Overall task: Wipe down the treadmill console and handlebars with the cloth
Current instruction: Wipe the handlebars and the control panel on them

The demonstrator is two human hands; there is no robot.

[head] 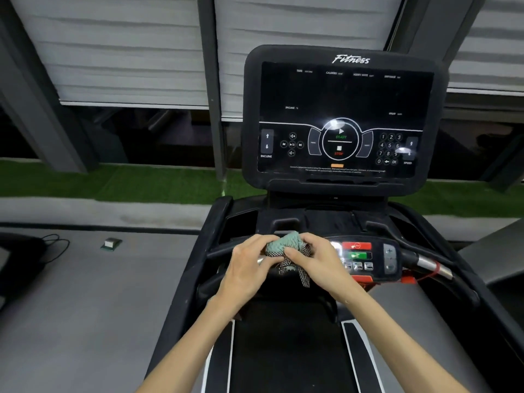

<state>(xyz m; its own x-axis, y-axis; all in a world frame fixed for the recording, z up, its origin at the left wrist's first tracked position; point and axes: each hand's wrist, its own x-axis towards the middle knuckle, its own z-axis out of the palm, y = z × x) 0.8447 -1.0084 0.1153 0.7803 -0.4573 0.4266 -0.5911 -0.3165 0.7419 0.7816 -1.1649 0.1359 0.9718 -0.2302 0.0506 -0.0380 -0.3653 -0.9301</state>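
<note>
The black treadmill console (344, 92) stands upright ahead with a dark screen and touch buttons. Below it runs the front handlebar with a control pad (368, 258) showing red and green buttons. A bunched green and checked cloth (286, 246) sits on the left part of that handlebar. My left hand (249, 265) grips the cloth from the left. My right hand (314, 259) pinches it from the right, thumb on its near side. A silver grip section (433, 265) of the handlebar shows at the right.
The treadmill belt (286, 350) runs beneath my forearms. Grey floor lies to the left with a small box (111, 243) and a black cable (54, 248). A green turf strip and windows with blinds stand behind the console.
</note>
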